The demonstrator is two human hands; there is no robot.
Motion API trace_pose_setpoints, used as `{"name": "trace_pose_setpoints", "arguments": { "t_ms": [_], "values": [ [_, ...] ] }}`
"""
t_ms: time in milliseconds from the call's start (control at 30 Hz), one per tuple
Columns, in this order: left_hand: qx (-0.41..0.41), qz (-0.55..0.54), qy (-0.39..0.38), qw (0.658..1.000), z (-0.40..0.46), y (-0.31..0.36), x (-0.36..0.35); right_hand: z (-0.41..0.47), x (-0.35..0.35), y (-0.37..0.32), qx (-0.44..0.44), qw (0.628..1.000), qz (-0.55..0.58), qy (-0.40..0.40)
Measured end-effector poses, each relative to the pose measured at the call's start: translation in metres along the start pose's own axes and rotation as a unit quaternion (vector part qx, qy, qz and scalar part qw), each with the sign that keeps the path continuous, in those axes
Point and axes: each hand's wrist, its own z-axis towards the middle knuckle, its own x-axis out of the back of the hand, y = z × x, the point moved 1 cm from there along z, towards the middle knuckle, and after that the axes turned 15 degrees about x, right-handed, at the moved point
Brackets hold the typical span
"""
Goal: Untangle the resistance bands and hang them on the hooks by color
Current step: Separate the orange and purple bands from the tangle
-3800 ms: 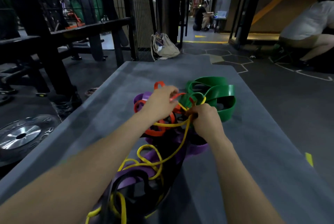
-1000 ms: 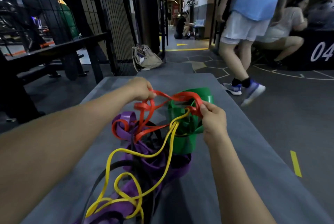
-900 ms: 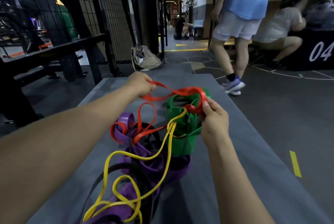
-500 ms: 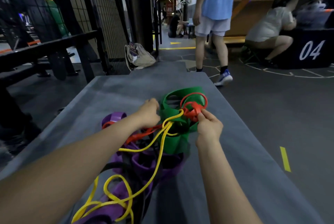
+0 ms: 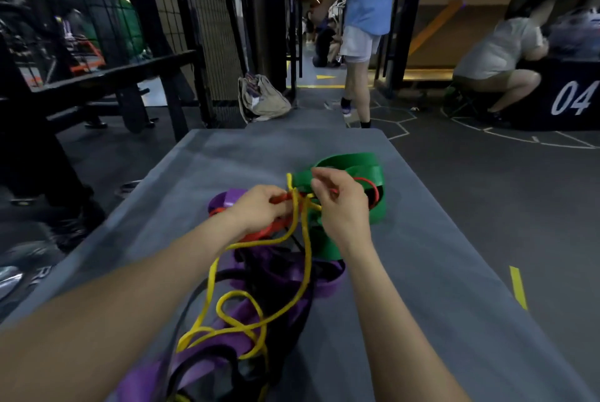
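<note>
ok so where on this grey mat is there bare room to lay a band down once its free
Bare grey mat lies beyond the green band, up to the far edge, and along the right side beside the right forearm. The middle is crowded with the purple band, yellow band and both hands.

Both forearms bare, reaching fwd from near edge, converging mid-scene. Left hand (image 5: 259, 206) knuckles up, fingers curled down and pinching, tips pointing right. Right hand (image 5: 342, 203) just beside it on the right, slightly farther out, back of hand toward camera, thumb and forefinger raised in loose pinch, other fingers curled. The hands are close, not touching. Wrists roughly straight.
</note>
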Motion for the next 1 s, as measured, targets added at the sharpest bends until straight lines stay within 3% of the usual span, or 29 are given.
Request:
{"name": "trace_pose_setpoints", "arguments": {
  "t_ms": [233,467,733,867,1000],
  "values": [
    [-0.027,-0.037,0.025,0.999,-0.024,-0.024,0.021,-0.007,-0.041,-0.023,0.018,0.986,-0.059,-0.156],
    [0.018,0.089,0.087,0.992,-0.026,-0.039,0.024,-0.019,-0.034,-0.002,0.013,0.953,-0.216,-0.214],
    [0.056,0.22,0.083,0.97,-0.015,-0.02,0.0,-0.022,-0.001,0.011,-0.071,0.964,-0.211,-0.144],
    [0.026,0.294,0.126,0.947,-0.015,-0.018,-0.014,-0.022,0.001,0.011,-0.072,0.967,-0.196,-0.147],
    [0.022,0.225,0.091,0.97,-0.012,-0.024,-0.015,-0.02,-0.009,0.01,0.025,0.969,-0.174,-0.174]
  ]
}}
